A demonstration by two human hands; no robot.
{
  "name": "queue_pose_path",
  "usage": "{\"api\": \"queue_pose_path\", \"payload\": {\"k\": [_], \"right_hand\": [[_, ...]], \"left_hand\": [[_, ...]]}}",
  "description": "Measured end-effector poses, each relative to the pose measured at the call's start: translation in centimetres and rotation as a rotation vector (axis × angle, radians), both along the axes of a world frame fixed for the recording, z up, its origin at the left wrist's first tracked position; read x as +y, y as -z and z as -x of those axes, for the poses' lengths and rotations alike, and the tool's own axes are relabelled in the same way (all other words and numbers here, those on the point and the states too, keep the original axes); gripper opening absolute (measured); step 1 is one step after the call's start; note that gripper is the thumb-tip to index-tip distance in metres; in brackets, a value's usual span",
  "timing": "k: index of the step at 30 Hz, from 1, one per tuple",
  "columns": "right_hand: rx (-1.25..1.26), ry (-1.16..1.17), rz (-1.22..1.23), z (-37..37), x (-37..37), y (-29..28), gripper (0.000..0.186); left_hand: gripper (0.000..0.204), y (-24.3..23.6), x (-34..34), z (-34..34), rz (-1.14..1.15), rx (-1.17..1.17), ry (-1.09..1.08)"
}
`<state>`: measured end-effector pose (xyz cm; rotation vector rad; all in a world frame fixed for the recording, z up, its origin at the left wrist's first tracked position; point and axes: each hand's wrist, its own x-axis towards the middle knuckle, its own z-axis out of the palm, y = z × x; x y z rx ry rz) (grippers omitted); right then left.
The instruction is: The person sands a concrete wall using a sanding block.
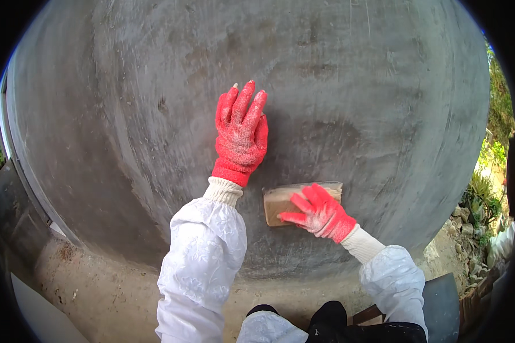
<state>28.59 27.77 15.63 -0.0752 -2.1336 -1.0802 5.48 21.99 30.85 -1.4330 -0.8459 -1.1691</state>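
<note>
A grey plastered wall point(326, 97) with scuffs and darker patches fills most of the view. My left hand point(240, 134), in a dusty red glove, lies flat against it with the fingers stretched upward and slightly apart. Lower and to the right, my right hand point(320, 214) in a matching glove grips a tan rectangular block point(277, 207). The block is pressed against the wall, its long side roughly level. My right fingers spread over its front and lower edge and are a little blurred; their far sides are hidden.
A dusty concrete floor point(103, 283) runs along the wall's foot. Dark grey panels stand at the left point(17, 211) and lower right point(442, 306). Stones point(466, 228) and green plants point(483, 194) lie beyond the right edge. My dark shoe point(329, 317) shows below.
</note>
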Motion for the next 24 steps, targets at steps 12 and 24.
{"api": "queue_pose_path", "payload": {"k": [12, 24], "right_hand": [[0.703, 0.072, 0.151, 2.4, -2.0, -16.4, 0.08], [0.614, 0.053, 0.064, 5.2, -3.3, -20.2, 0.079]], "left_hand": [[0.05, 20.3, -13.9, -3.3, 0.323, -0.51, 0.073], [0.048, 23.3, -19.4, -4.0, 0.421, -0.687, 0.08]]}}
